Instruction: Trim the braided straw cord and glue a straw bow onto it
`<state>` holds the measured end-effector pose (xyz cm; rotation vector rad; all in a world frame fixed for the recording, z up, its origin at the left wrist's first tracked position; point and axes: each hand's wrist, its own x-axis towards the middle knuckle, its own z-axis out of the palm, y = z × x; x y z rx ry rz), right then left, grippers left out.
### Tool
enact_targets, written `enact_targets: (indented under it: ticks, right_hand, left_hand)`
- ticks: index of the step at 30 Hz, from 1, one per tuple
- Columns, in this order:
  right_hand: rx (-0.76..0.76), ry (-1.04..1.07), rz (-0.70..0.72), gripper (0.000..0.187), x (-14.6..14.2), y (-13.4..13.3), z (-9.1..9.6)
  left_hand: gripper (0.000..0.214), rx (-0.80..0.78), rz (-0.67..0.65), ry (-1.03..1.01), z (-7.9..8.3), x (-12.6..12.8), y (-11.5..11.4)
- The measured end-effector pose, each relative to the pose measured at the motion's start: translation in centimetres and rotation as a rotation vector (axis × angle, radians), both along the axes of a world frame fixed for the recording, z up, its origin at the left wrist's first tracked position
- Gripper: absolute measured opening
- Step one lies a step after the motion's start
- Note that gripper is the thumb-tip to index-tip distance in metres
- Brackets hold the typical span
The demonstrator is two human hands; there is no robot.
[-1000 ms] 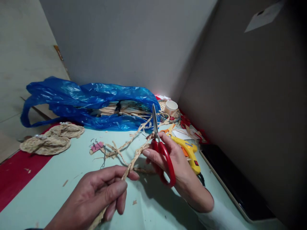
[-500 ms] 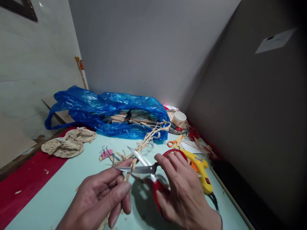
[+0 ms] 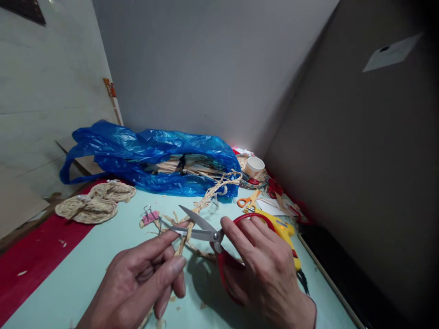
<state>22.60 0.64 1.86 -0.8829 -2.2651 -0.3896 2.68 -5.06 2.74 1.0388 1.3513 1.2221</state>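
My left hand (image 3: 137,283) pinches a braided straw cord (image 3: 206,198) between thumb and fingers, low in the middle of the view. The cord runs up and away toward the blue bag. My right hand (image 3: 264,274) grips red-handled scissors (image 3: 202,230), fingers through the loops. The blades are spread apart and point left, straddling the cord just above my left fingertips. A pink binder clip (image 3: 151,216) lies on the table beside loose ends of the cord.
A blue plastic bag (image 3: 137,155) with straw strips lies at the back of the pale green table (image 3: 85,265). Two woven straw pads (image 3: 89,205) sit left on a red mat. A yellow glue gun (image 3: 284,233), orange scissors (image 3: 248,201) and a paper cup (image 3: 254,165) are at right.
My right hand swung the scissors from pointing upright to pointing left across the cord, with the blades now parted. My left hand kept its pinch on the cord.
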Motion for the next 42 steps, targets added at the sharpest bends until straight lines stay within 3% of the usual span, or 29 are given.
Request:
enact_targets:
  ticks: [8,17,23,30,36,42]
  right_hand:
    - [0.009,0.051,-0.004,0.025,0.1,-0.1,-0.3]
    - [-0.089,0.069,-0.073,0.021,0.4,0.4,-0.7]
    - [-0.265,0.101,0.051,0.022,0.2,0.1,0.2]
    - [-0.285,0.056,0.064,0.030,-0.1,0.0,0.7]
    - [-0.225,-0.006,0.097,0.039,-0.2,-0.2,0.3]
    - [-0.030,-0.042,0.022,0.045,0.0,-0.1,0.1]
  left_hand:
    - [0.051,-0.066,0.020,-0.132,-0.1,-0.1,0.2]
    - [0.048,-0.063,0.006,-0.120,0.1,-0.1,0.4]
    - [0.028,-0.062,-0.020,-0.114,0.1,-0.7,1.2]
    - [0.024,-0.073,0.008,-0.418,1.0,-0.5,0.6]
    - [0.026,-0.199,0.095,-0.527,1.7,0.0,0.2]
    - [0.029,-0.143,-0.090,-0.675,0.8,0.0,0.6]
